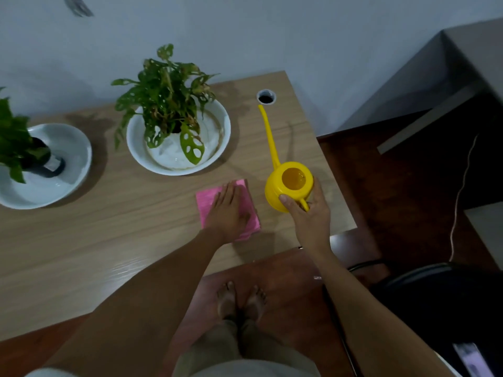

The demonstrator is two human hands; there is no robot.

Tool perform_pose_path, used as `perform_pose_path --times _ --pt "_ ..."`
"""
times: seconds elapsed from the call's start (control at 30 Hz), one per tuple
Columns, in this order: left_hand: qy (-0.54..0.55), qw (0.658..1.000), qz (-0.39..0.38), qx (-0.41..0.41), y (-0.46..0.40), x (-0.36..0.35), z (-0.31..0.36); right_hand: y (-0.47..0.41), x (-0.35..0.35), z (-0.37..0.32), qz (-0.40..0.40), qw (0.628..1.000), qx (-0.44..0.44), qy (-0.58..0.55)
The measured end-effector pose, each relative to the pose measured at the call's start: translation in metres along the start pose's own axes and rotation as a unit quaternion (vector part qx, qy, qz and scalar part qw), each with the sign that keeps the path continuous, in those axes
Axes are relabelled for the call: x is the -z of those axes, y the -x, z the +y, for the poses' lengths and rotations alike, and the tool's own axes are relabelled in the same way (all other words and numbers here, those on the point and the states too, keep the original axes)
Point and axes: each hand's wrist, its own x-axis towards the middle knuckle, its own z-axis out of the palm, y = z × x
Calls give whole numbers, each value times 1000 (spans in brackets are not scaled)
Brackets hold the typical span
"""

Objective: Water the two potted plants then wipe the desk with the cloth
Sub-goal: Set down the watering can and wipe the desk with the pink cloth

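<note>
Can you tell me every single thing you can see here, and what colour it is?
Plastic watering can with long spout: one, yellow, right side of desk.
Folded cloth: one, pink, near front edge of desk.
Leafy potted plants standing in shallow bowls: two, green in white bowls, one at the back, one at far left.
Round cable hole: one, grey rim, back right of desk.
Wooden desk: one, light brown.
Chair: one, black, right.
Bare feet: two, on floor.
Left hand: flat on the cloth.
Right hand: gripping the can's handle.
</note>
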Motion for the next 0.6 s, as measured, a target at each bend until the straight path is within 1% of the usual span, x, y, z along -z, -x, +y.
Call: perform_pose_path --times 0.1,0.23,0.33,0.6 --pt "-7 1000 7 3 1 -8 2 -2 3 15 4 1000 -15 -5" --pt "-2 999 36 -4 2 -14 0 -2 3 24 1 1000 -28 -7" --pt "-2 999 39 -3 2 -19 -1 -2 2 30 6 999 -38 -12" --pt "32 997 69 -12 4 -11 -3 -3 -1 35 23 997 -74 26"
